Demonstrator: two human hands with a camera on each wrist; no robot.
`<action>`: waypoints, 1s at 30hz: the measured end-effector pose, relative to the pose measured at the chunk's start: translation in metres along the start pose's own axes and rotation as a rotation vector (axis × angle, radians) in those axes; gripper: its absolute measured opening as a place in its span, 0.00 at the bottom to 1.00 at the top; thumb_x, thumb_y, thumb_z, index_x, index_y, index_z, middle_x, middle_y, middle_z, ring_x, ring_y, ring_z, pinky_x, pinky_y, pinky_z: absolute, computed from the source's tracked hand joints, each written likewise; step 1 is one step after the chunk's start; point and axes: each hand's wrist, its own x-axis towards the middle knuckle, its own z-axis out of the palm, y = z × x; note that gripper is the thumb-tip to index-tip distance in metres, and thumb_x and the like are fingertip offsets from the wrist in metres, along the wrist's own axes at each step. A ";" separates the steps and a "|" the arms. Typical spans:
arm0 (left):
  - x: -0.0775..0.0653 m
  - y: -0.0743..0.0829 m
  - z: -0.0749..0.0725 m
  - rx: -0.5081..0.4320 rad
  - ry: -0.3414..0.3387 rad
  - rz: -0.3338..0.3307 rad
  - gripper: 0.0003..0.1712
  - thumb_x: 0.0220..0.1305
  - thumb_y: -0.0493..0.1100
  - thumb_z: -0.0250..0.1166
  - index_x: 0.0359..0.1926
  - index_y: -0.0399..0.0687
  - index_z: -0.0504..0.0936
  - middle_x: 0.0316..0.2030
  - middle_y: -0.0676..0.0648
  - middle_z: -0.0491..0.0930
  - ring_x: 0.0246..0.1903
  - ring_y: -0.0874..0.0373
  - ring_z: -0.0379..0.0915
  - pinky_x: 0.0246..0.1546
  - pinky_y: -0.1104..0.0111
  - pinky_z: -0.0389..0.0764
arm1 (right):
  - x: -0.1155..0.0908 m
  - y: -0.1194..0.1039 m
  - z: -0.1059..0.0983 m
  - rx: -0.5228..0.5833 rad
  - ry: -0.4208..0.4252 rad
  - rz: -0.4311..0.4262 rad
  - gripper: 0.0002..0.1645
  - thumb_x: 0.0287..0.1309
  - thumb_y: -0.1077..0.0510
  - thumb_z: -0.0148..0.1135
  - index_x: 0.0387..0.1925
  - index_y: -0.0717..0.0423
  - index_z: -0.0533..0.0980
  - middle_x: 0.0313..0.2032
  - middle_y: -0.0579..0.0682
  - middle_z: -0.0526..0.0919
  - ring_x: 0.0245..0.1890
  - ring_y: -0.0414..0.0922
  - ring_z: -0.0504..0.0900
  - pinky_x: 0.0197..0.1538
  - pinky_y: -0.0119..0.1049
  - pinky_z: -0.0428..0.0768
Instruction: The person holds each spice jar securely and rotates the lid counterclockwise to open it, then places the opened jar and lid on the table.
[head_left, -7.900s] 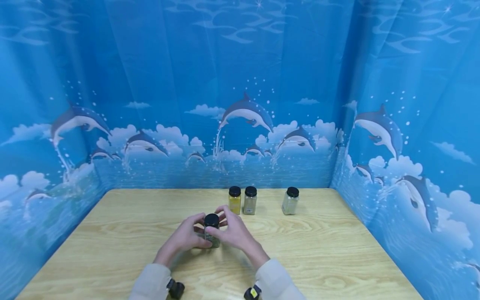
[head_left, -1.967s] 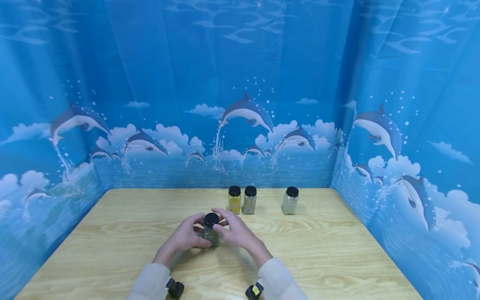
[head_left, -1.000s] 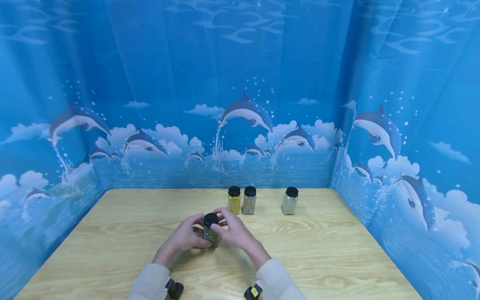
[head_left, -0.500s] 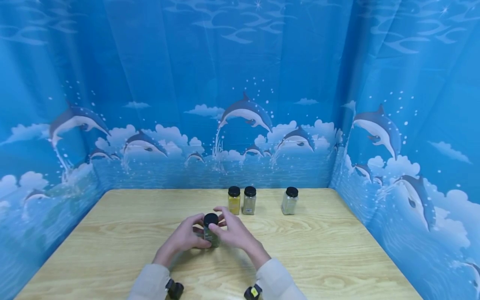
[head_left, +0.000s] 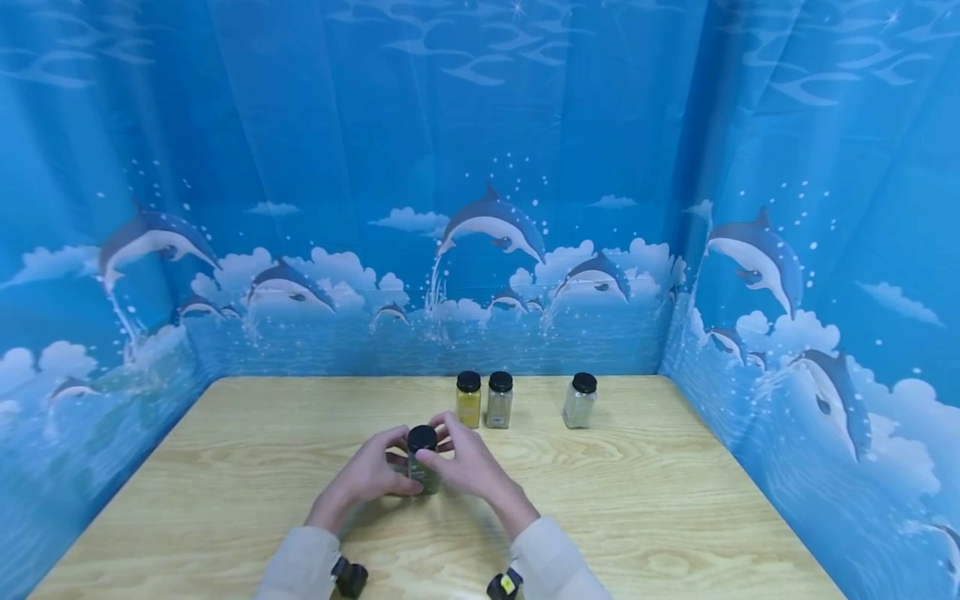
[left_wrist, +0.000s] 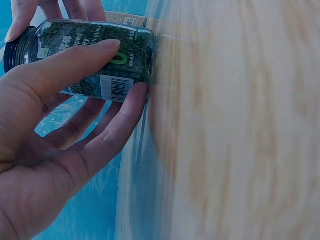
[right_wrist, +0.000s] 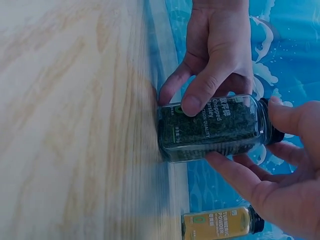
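Observation:
A glass jar of chopped parsley [head_left: 424, 478] stands upright on the wooden table, its black lid [head_left: 422, 437] on top. My left hand [head_left: 371, 468] grips the jar's body from the left. In the left wrist view the thumb [left_wrist: 82, 60] lies across the label and the other fingers are behind the glass. From the right, my right hand [head_left: 472, 463] holds the lid between thumb and fingers. One finger [right_wrist: 235, 172] of that hand reaches along the jar's side in the right wrist view. Whether the lid is loose on the neck cannot be seen.
Behind my right hand stand a yellow turmeric powder jar [head_left: 468, 407] and a greyish-beige jar [head_left: 498, 407], side by side. Farther right is a jar with pale contents [head_left: 581, 407]. All have black lids. A blue dolphin curtain [head_left: 420, 333] hangs around the table's back and sides.
The right hand's fingers and thumb have shifted slightly around the lid. Both the left hand and the parsley jar stay in nearly the same place. The three jars behind have not moved.

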 end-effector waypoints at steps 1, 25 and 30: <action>0.000 0.000 0.000 0.001 0.000 -0.005 0.31 0.44 0.31 0.82 0.50 0.45 0.81 0.47 0.41 0.80 0.47 0.50 0.83 0.51 0.57 0.87 | 0.000 0.000 -0.001 -0.005 -0.005 -0.005 0.23 0.72 0.52 0.62 0.63 0.54 0.70 0.55 0.59 0.82 0.55 0.56 0.83 0.60 0.53 0.84; 0.001 -0.002 0.000 -0.007 -0.011 0.015 0.30 0.44 0.30 0.81 0.50 0.44 0.81 0.47 0.40 0.80 0.46 0.50 0.83 0.50 0.57 0.88 | 0.002 0.003 -0.003 0.003 -0.047 0.003 0.32 0.73 0.46 0.61 0.71 0.54 0.66 0.56 0.58 0.81 0.58 0.57 0.82 0.61 0.52 0.84; 0.001 -0.002 0.000 -0.006 -0.011 0.005 0.30 0.44 0.30 0.81 0.50 0.44 0.81 0.47 0.41 0.80 0.46 0.50 0.83 0.50 0.57 0.88 | 0.003 0.003 0.001 0.012 -0.002 0.025 0.29 0.70 0.46 0.64 0.64 0.55 0.68 0.54 0.58 0.83 0.55 0.55 0.84 0.57 0.49 0.85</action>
